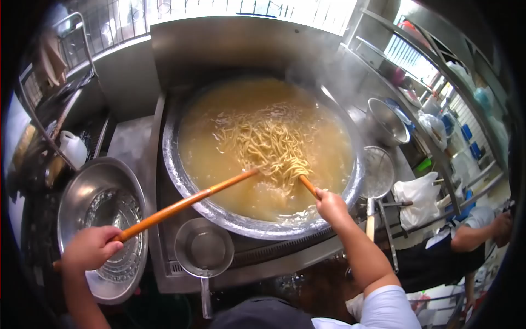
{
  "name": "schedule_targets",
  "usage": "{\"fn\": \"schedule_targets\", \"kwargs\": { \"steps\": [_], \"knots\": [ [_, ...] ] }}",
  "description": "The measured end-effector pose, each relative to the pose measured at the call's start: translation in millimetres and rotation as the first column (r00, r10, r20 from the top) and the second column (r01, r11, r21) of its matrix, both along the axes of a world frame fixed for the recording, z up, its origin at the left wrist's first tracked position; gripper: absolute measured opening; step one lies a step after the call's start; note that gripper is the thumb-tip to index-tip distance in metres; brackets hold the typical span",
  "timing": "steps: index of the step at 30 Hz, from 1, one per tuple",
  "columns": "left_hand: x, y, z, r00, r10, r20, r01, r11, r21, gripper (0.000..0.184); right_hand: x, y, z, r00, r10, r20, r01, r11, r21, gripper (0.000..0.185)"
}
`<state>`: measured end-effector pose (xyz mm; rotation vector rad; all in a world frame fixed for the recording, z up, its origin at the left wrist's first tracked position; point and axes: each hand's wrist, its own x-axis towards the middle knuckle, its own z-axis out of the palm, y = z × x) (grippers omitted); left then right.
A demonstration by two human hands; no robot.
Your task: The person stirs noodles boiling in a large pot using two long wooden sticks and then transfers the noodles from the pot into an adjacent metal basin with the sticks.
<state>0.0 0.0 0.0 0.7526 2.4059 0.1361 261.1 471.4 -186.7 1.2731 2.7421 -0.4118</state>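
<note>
Person's L hand (93, 247) is clamped on a long stick (181, 206), bowl (82, 192) nearby; R hand (331, 206) is clamped on 2nd stick (308, 186), w/ noodles (268, 142) in pot (170, 151) just ahead.

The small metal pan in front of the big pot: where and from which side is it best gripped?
The small metal pan is probably best gripped by its straight handle, from the wearer's side: the handle points toward the wearer, away from the big pot, while the round bowl end sits close to that pot's rim.
</note>
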Motion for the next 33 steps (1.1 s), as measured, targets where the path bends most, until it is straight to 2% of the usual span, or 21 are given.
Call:
{"fn": "schedule_targets", "kwargs": {
  "steps": [2, 6, 9, 11, 13, 14, 15, 16, 17, 18, 20, 23, 24, 25, 26, 27, 28, 29, 30, 31, 33],
  "knots": [
    [8.4, 7.5, 17.3, 0.960, -0.090, -0.267, 0.100, 0.995, 0.025, 0.023, -18.0, 2.6, -12.6, 0.992, -0.107, -0.067, 0.102, 0.992, -0.075, 0.040],
    [6.9, 85.4, 48.3, 0.899, -0.038, -0.435, 0.099, 0.988, 0.118, 0.019, -73.3, 47.2, -69.2, 0.948, -0.152, -0.279, 0.136, 0.988, -0.075, 0.041],
    [-21.5, 127.7, 17.9, 0.875, -0.016, -0.485, 0.139, 0.965, 0.220, 0.020, -69.6, 76.0, -79.4, 0.916, -0.114, -0.385, 0.111, 0.993, -0.032, 0.041],
    [-33.9, 155.3, -4.3, 0.864, -0.016, -0.504, 0.105, 0.983, 0.148, 0.021, -39.3, 98.0, -32.3, 0.945, -0.156, -0.287, 0.019, 0.904, -0.428, 0.040],
    [-52.0, 180.4, -42.6, 0.846, -0.116, -0.521, 0.150, 0.988, 0.024, 0.021, 20.1, 106.8, 44.0, 0.961, -0.133, -0.242, -0.005, 0.867, -0.498, 0.037],
    [-52.7, 195.2, -57.3, 0.848, -0.135, -0.513, 0.174, 0.984, 0.028, 0.022, 58.9, 127.9, 66.5, 0.970, -0.067, -0.232, -0.034, 0.913, -0.406, 0.038],
    [-52.4, 209.8, -70.9, 0.851, -0.152, -0.502, 0.195, 0.980, 0.033, 0.023, 103.1, 138.4, 103.7, 0.949, -0.011, -0.315, -0.101, 0.935, -0.339, 0.038],
    [-55.7, 222.9, -86.8, 0.863, -0.157, -0.481, 0.200, 0.979, 0.037, 0.024, 139.5, 137.2, 156.2, 0.966, -0.095, -0.241, -0.011, 0.914, -0.406, 0.037],
    [-58.5, 235.5, -100.5, 0.873, -0.165, -0.459, 0.206, 0.978, 0.041, 0.025, 169.0, 122.7, 207.5, 0.963, -0.071, -0.259, -0.028, 0.932, -0.361, 0.039],
    [-57.0, 246.2, -110.1, 0.877, -0.176, -0.447, 0.224, 0.973, 0.055, 0.026, 192.7, 108.8, 251.7, 0.991, -0.107, -0.080, 0.086, 0.970, -0.226, 0.039],
    [-51.6, 264.5, -121.7, 0.887, -0.199, -0.417, 0.255, 0.963, 0.083, 0.027, 247.6, 98.4, 288.6, 0.948, -0.257, -0.186, 0.205, 0.944, -0.259, 0.039],
    [-34.8, 283.9, -126.3, 0.880, -0.246, -0.406, 0.298, 0.952, 0.068, 0.027, 248.1, 81.8, 310.3, 0.934, -0.326, -0.143, 0.291, 0.931, -0.219, 0.039],
    [-26.5, 291.3, -125.4, 0.865, -0.279, -0.417, 0.323, 0.946, 0.038, 0.026, 229.1, 77.6, 306.3, 0.961, -0.265, -0.078, 0.253, 0.958, -0.139, 0.037],
    [-13.4, 301.0, -121.7, 0.856, -0.312, -0.413, 0.325, 0.945, -0.039, 0.025, 192.9, 80.7, 288.1, 0.999, -0.038, -0.001, 0.038, 0.996, 0.085, 0.035],
    [-7.4, 302.0, -119.9, 0.857, -0.330, -0.395, 0.340, 0.939, -0.048, 0.025, 153.6, 88.0, 256.2, 0.979, 0.166, 0.118, -0.194, 0.940, 0.282, 0.033],
    [-2.5, 299.8, -119.5, 0.859, -0.349, -0.375, 0.355, 0.933, -0.057, 0.026, 119.6, 95.9, 219.6, 0.971, 0.224, 0.081, -0.238, 0.905, 0.354, 0.031],
    [3.4, 297.8, -120.6, 0.863, -0.340, -0.373, 0.345, 0.937, -0.058, 0.026, 72.3, 95.9, 180.7, 0.981, 0.049, 0.187, -0.116, 0.923, 0.367, 0.025],
    [9.6, 295.7, -122.3, 0.852, -0.364, -0.376, 0.364, 0.928, -0.074, 0.025, 38.6, 108.6, 122.2, 0.991, 0.011, 0.130, -0.064, 0.909, 0.411, 0.024],
    [14.8, 293.9, -122.5, 0.839, -0.389, -0.382, 0.386, 0.918, -0.088, 0.025, -1.3, 110.2, 82.9, 0.969, -0.203, -0.142, 0.226, 0.959, 0.172, 0.029],
    [20.8, 291.0, -120.3, 0.835, -0.410, -0.368, 0.395, 0.911, -0.119, 0.024, -37.2, 103.9, 66.9, 0.980, -0.197, -0.019, 0.196, 0.955, 0.223, 0.035],
    [29.1, 281.0, -123.5, 0.850, -0.407, -0.335, 0.398, 0.912, -0.098, 0.023, -67.7, 96.4, 38.4, 0.992, -0.079, 0.097, 0.049, 0.959, 0.280, 0.035]
  ]
}}
